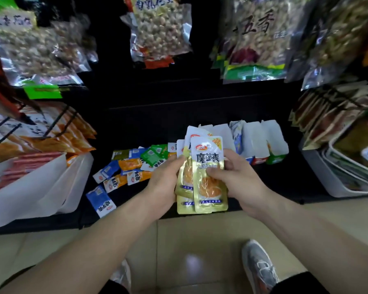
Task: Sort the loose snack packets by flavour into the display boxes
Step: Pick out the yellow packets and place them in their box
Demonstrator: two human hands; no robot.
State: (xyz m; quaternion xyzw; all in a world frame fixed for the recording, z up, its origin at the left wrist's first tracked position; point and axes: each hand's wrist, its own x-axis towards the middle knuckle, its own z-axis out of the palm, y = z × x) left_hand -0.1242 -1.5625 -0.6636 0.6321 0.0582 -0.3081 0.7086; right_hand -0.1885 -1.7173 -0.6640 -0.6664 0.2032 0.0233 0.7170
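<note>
I hold a stack of gold-and-white snack packets (206, 162) upright in front of me. My left hand (164, 181) grips the stack's left edge and my right hand (236, 177) grips its right side, thumb across the front packet. Behind the stack, loose blue, orange and green packets (128, 168) lie scattered on the black shelf. A single blue packet (101, 201) lies near the shelf's front edge. White display boxes (257, 141) stand in a row at the back right; the one right of the stack holds blue-and-white packets.
A white bin (51, 183) with red and orange packs stands to the left. A grey tray (327, 181) with packets sits at the right. Large nut bags (159, 28) hang above. Below the black shelf edge (51, 223) is tiled floor with my shoes (259, 266).
</note>
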